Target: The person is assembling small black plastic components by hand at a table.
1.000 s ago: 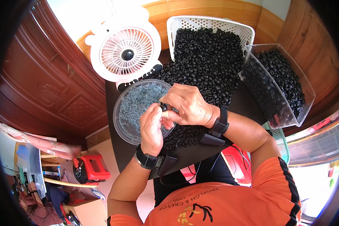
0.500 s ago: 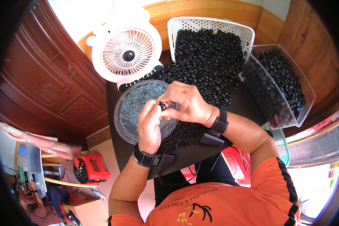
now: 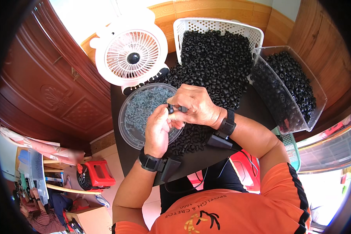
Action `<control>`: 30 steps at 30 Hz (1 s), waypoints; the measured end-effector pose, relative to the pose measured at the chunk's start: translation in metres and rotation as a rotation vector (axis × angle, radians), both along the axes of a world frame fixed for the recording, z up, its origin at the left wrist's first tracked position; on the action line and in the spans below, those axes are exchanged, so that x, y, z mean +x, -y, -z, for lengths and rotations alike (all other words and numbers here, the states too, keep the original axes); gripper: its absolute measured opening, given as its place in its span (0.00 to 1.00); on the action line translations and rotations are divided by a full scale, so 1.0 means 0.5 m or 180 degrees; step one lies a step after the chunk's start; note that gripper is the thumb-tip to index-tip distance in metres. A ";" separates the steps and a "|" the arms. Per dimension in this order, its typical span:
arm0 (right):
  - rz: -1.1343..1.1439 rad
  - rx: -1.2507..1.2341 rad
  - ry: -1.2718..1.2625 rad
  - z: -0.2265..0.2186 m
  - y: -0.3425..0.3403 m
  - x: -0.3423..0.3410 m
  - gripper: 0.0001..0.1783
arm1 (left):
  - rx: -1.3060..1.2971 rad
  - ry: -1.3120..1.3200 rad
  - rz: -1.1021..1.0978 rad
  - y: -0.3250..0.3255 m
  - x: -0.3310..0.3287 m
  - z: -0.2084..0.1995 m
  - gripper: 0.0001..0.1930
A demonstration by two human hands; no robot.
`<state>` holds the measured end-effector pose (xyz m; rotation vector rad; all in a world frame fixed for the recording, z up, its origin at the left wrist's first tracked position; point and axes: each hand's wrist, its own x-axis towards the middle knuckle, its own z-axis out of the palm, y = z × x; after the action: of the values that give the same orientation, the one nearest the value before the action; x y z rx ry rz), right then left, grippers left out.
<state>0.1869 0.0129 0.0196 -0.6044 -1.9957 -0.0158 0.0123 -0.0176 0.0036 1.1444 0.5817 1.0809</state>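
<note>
My left hand [image 3: 156, 134] and my right hand [image 3: 195, 104] meet over the right side of a round clear tub [image 3: 123, 130] of small blue-grey pieces. Between left thumb and forefinger sits a small black round-ended plastic part [image 3: 170, 110]. A second black ring-like part [image 3: 182, 109] shows at my right fingertips, close beside the first. Fingers hide whether the two touch. Behind my right hand spreads a heap of similar black parts [image 3: 218, 91], and a smaller pile [image 3: 189, 140] lies below my hands.
A white perforated basket [image 3: 257, 34] spills black parts onto the dark table [image 3: 124, 156]. To the right stands a clear bin [image 3: 318, 113] of similar parts. A white fan [image 3: 132, 58] is at the back left. A red stool [image 3: 101, 173] stands on the floor; another person [image 3: 43, 220] is at lower left.
Both hands stay together over the tub, with the left shifted slightly right and up. The black part has turned, and a second black part now shows at my right fingertips.
</note>
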 end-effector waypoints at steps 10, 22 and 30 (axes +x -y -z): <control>0.0084 -0.0050 0.0068 0.005 0.019 -0.008 0.18 | 0.0095 0.0181 -0.0153 0.020 0.008 -0.003 0.18; 0.0138 0.0433 0.0368 -0.011 0.029 -0.011 0.16 | 0.0255 0.0308 -0.0081 0.017 0.005 0.002 0.18; -0.0319 -0.0825 -0.0414 0.004 0.004 -0.006 0.20 | 0.0685 -0.0182 -0.0541 0.003 -0.001 0.017 0.17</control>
<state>0.1841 0.0109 0.0176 -0.6514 -1.9126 0.3395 0.0117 -0.0190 -0.0051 1.3341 0.6270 1.2834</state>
